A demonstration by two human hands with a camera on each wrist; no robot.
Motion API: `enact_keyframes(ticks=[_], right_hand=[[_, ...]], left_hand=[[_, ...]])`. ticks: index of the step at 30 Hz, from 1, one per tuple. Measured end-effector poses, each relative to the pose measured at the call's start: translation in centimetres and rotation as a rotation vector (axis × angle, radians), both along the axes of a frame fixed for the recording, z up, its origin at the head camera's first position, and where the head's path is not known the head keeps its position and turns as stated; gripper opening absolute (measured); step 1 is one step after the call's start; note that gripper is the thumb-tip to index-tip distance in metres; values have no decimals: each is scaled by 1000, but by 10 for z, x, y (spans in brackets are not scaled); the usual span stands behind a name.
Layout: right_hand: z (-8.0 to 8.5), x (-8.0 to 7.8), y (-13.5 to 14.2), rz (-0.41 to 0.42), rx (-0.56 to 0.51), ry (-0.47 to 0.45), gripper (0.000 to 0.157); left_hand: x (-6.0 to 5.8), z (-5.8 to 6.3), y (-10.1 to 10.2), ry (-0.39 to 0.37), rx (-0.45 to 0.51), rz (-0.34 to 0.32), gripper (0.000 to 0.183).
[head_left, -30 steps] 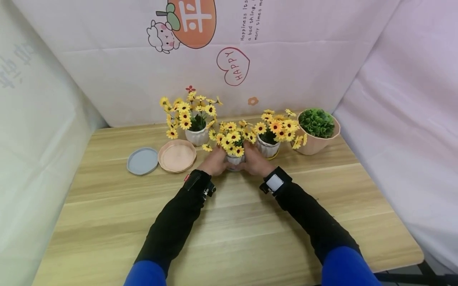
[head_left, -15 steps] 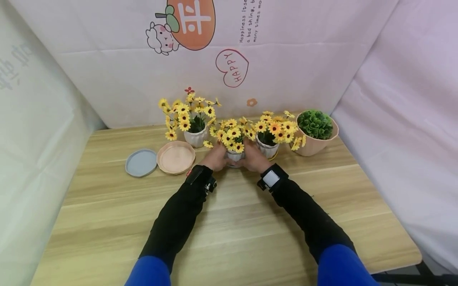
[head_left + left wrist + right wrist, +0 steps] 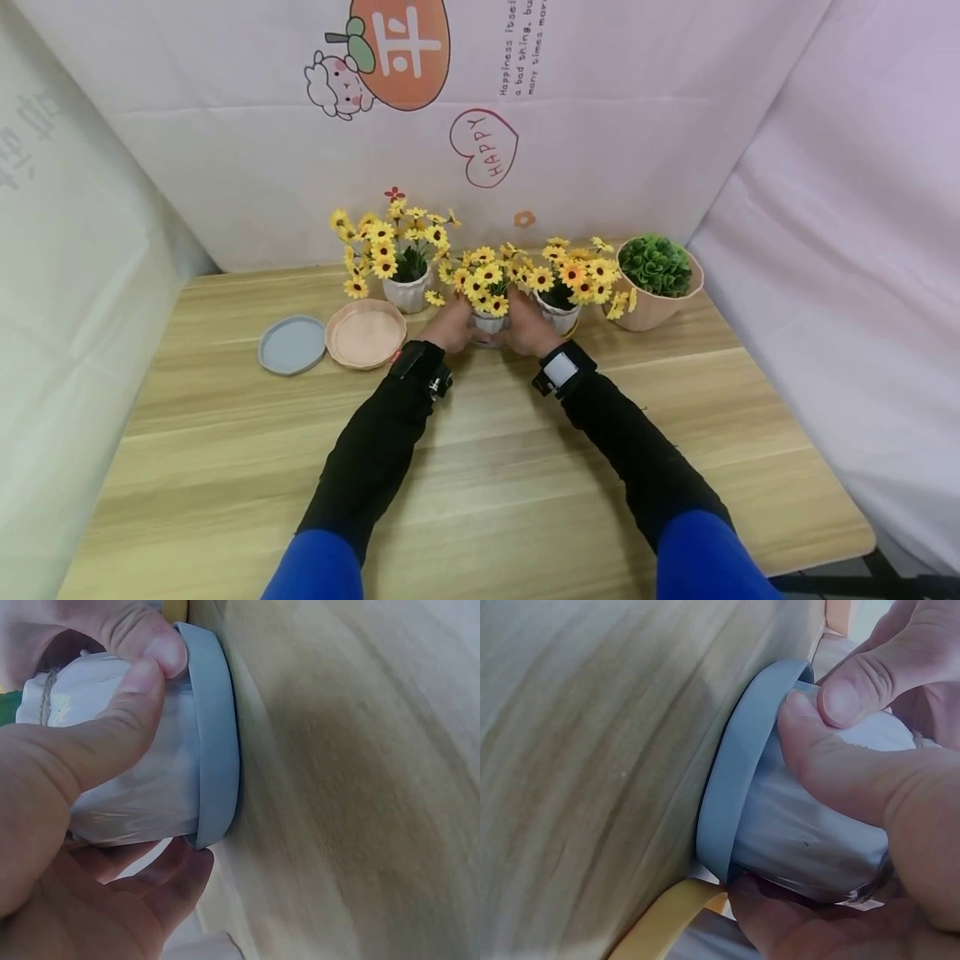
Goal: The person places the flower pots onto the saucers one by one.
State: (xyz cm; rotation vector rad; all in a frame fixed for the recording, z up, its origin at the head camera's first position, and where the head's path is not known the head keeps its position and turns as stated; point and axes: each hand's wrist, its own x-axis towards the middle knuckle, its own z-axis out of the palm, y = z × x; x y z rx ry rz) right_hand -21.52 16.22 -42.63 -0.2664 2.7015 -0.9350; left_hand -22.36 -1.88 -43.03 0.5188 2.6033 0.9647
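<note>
A white flowerpot of yellow daisy-like flowers is gripped from both sides. My left hand curls round its left side, my right hand round its right side. In the wrist views the two thumbs meet on the near wall of the pot. The pot sits in a blue-grey saucer that stands on the wooden table. Twine circles the pot near its rim. Fingers behind the pot are partly hidden.
Two more white pots of yellow flowers stand either side, one at left, one at right on a yellow saucer. A pink pot with a green plant is far right. Pink and blue-grey saucers lie left.
Both hands keep their hold on the middle flowerpot. The whole head view has shifted slightly, and no object has clearly moved on the table.
</note>
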Motion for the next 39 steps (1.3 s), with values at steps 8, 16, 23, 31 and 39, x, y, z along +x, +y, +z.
enact_keyframes(ticks=[8, 16, 23, 31, 39], right_hand=[[-13, 10, -4, 24, -29, 82, 113], [-8, 32, -10, -17, -72, 89, 123], [12, 70, -23, -36, -30, 218, 107], [19, 98, -61, 165, -52, 196, 88], [2, 67, -97, 199, -207, 83, 98]], left_hand=[[4, -14, -11, 21, 115, 22, 81], [18, -19, -32, 99, 182, -52, 102], [51, -3, -63, 54, 51, -33, 104], [98, 18, -103, 110, 67, -32, 97], [116, 20, -168, 133, 106, 191, 88]])
